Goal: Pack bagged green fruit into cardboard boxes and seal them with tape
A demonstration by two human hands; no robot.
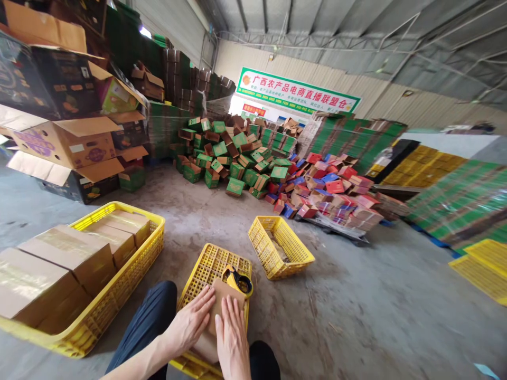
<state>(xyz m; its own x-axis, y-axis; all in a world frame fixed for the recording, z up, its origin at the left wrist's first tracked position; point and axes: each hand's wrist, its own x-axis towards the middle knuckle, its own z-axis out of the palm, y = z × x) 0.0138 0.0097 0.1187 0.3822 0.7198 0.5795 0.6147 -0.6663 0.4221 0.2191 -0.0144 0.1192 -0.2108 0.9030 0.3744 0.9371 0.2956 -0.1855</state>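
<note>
Between my knees a small brown cardboard box [224, 292] rests on an upturned yellow plastic crate [204, 264]. My left hand [193, 318] lies on the left side of the box top, fingers stretched out. Flat on the right side of the top is my right hand [232, 338], its fingers straight and pointing forward. Neither hand grips anything. Just beyond the box, a yellow and black tape dispenser [238, 281] sits on the crate. Part of the box is hidden beneath my hands and forearms.
On my left stands a long yellow crate [156, 237] holding several brown boxes [67, 253]. A smaller yellow crate [285, 253] stands ahead on the concrete floor [356, 306]. Heaped green boxes [235, 186] and red boxes [335, 187] lie farther off, with stacked cartons [71, 142] at left.
</note>
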